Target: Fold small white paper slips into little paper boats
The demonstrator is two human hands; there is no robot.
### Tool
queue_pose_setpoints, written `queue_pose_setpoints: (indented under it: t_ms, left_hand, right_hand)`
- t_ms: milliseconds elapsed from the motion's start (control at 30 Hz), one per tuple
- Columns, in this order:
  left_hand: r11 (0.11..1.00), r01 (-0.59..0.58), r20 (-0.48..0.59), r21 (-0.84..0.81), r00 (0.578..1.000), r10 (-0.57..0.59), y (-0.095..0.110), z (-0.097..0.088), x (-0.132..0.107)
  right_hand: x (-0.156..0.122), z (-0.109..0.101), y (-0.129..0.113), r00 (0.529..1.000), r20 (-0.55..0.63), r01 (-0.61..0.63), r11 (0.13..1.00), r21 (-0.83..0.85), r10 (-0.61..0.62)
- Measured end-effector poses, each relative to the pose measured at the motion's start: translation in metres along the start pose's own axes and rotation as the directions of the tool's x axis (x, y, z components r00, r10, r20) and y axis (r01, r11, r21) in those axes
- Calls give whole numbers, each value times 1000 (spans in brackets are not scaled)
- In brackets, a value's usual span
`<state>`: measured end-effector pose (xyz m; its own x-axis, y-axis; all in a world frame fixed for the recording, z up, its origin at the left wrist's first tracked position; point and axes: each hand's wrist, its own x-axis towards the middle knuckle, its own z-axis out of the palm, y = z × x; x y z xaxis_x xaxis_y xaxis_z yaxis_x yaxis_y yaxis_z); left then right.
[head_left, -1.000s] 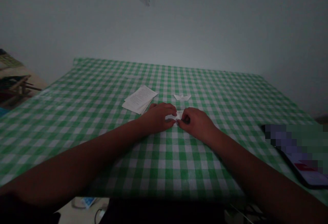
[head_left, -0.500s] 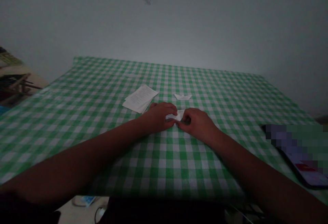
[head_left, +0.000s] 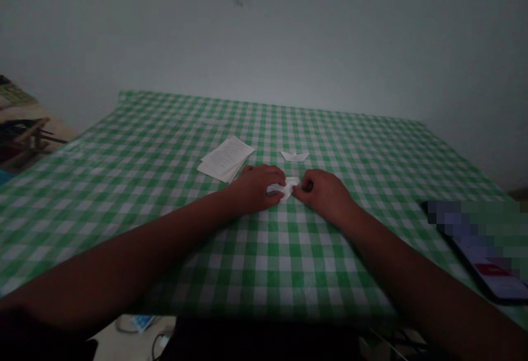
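Note:
A small folded piece of printed paper (head_left: 289,186) lies on the checked tablecloth between my hands. My left hand (head_left: 259,187) grips its left side, thumb at the near edge and fingers over the top. At the paper's right edge is my right hand (head_left: 324,191), fingers curled and thumb and fingertips against the paper. Part of the paper is hidden under the left fingers. Just beyond it stands a small folded paper boat (head_left: 294,156). Several printed paper sheets (head_left: 226,157) lie in a loose stack beyond my left hand.
A green and white checked tablecloth (head_left: 165,141) covers the table, which meets a plain wall (head_left: 264,47) at the back. To the right lies a dark-edged phone or tablet (head_left: 474,256), partly blurred out. Cables and a blue packet (head_left: 142,322) show on the floor below the near edge.
My right hand has moved a little to the right, from the paper's near middle to its right edge, uncovering more of the folded paper. My left hand has stayed in place.

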<state>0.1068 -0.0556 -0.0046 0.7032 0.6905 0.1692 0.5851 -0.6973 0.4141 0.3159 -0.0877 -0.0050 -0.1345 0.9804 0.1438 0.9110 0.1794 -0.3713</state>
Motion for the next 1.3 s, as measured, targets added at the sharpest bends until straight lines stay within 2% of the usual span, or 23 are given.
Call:
queue_pose_setpoints:
  t_ms: [167, 267, 333, 433, 533, 600, 833, 967, 1133, 1300]
  left_hand:
    - [1000, -1, 25, 9, 1000, 0, 0, -2, 0]
    - [999, -35, 55, 22, 998, 34, -1, -5, 0]
    - [997, -78, 87, 23, 993, 75, -3, -8, 0]
    - [991, -128, 133, 28, 983, 123, -7, -12, -1]
    - [987, -156, 184, 35, 972, 147, -11, -18, -2]
    - [982, -183, 217, 41, 961, 170, -13, -21, -2]
    - [913, -351, 250, 206, 921, 298, -13, -24, 1]
    - [889, -386, 275, 246, 908, 318, -10, -28, 1]
    - [945, -302, 281, 122, 924, 259, -12, -36, -2]
    - [966, -237, 306, 101, 932, 197, -18, -35, -2]
  right_hand:
    - [11, -1, 14, 991, -53, -126, 991, -55, 123]
    - [10, -1, 16, 993, -83, -83, 995, -46, 79]
    - [7, -2, 15, 992, -122, 16, 1000, -6, -16]
    - [3, -5, 11, 958, -141, 261, 962, 78, -248]
    - [-1, -7, 8, 883, -49, 470, 873, 128, -468]
    - [-3, -8, 5, 850, 10, 522, 843, 129, -527]
    - [-12, -21, -8, 849, 181, 502, 865, 10, -496]
    - [-16, -27, -9, 836, 215, 510, 859, 31, -504]
    - [-17, -32, -2, 831, 224, 500, 860, 103, -509]
    - [-24, -34, -7, 873, 236, 431, 902, 39, -427]
